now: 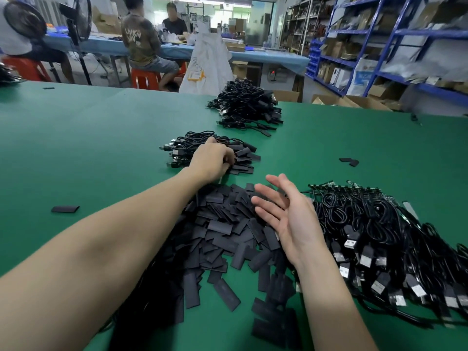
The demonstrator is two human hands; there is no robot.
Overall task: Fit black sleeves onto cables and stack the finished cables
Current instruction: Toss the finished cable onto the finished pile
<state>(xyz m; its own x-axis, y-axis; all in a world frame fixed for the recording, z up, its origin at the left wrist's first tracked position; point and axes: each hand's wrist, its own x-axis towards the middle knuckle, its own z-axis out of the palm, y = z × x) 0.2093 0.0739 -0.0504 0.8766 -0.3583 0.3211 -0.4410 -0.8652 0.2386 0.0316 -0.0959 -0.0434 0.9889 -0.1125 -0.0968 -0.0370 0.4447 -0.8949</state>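
Note:
A heap of flat black sleeves point(222, 236) lies in front of me on the green table point(88, 148). To its right sits a pile of bare black cables point(379, 236) with USB plugs. A small stack of sleeved cables point(182, 150) lies beyond the heap. My left hand point(211, 160) reaches over that stack, fingers curled down on it; whether they grip a cable is hidden. My right hand point(283, 214) hovers over the sleeve heap, palm up and fingers spread, holding nothing.
A larger stack of finished cables point(247, 107) sits farther back. Stray sleeves lie at the left point(65, 209) and right point(349, 161). Past the table's far edge, people sit on red stools at another bench. Blue shelving point(395, 46) lines the right wall.

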